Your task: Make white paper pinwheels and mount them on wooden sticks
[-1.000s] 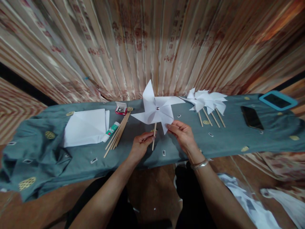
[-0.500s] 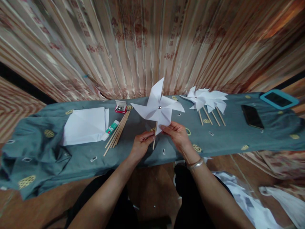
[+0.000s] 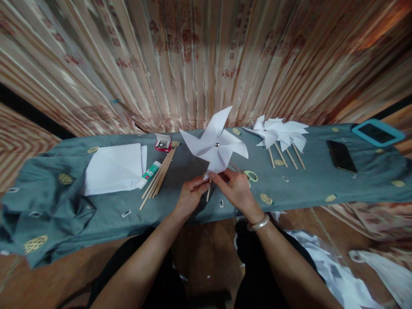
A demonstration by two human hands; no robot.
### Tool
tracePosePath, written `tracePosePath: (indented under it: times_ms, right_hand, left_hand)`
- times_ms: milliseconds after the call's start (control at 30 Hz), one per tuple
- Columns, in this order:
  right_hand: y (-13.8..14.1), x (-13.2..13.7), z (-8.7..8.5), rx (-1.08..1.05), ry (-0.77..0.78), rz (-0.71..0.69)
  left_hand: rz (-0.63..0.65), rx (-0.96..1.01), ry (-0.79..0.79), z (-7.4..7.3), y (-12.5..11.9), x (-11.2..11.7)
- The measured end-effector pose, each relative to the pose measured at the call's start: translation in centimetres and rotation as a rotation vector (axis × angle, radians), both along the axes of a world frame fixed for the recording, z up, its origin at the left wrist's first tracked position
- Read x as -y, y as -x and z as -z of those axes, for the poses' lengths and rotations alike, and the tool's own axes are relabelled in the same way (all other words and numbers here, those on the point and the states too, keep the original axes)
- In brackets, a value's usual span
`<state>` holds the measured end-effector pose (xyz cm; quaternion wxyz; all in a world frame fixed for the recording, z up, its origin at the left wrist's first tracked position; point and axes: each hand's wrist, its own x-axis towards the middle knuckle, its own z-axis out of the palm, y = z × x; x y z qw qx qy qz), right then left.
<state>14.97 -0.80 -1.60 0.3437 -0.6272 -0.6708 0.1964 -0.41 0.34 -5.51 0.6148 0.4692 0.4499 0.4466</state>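
Note:
A white paper pinwheel (image 3: 216, 148) with a silver pin at its centre is held up in front of me above the cloth. Its thin wooden stick (image 3: 208, 193) shows below the blades, pinched by my left hand (image 3: 191, 195). My right hand (image 3: 236, 189), with a silver bangle on the wrist, is closed on the tip of the lowest blade, close beside the left fingers. Part of the stick is hidden behind the blades and fingers. Scissors with pale green handles (image 3: 251, 175) lie just beyond the right hand.
On the grey-green cloth (image 3: 109, 210) at left are a paper stack (image 3: 112, 169), a glue stick (image 3: 150, 172), wooden sticks (image 3: 161, 176) and a red box of pins (image 3: 163, 143). Several finished pinwheels (image 3: 283, 133), a phone (image 3: 341, 156) and a blue-framed tablet (image 3: 378, 132) lie right.
The pinwheel's blades have turned clockwise, and my right hand has moved left and down with the blade tip, nearer the stick. More of the scissors shows. My left hand stays in place.

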Motion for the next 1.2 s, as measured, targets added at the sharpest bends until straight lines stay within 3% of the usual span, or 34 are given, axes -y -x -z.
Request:
tracePosePath:
  times_ms: [200, 367, 467, 667, 967, 1200]
  right_hand:
    - [0.2, 0.2, 0.3, 0.377, -0.100, -0.019]
    - [-0.3, 0.8, -0.3, 0.457, -0.148, -0.028]
    - [-1.8, 1.2, -1.3, 0.420, -0.265, 0.019]
    - [-5.3, 1.0, -2.4, 0.283, -0.478, 0.258]
    - [-5.7, -0.1, -0.8, -0.038, -0.305, 0.255]
    - [-5.4, 0.2, -1.0, -0.138, -0.240, 0.292]
  left_hand:
    - [0.029, -0.028, -0.008, 0.0, 0.0, 0.2]
    - [-0.007, -0.013, 0.010, -0.4, 0.3, 0.0]
    - [-0.019, 0.008, 0.037, -0.4, 0.4, -0.2]
    - [-0.010, 0.011, 0.054, 0.1, 0.4, 0.0]
    - [0.025, -0.006, 0.049, 0.0, 0.2, 0.2]
    - [0.029, -0.010, 0.046, 0.0, 0.3, 0.2]
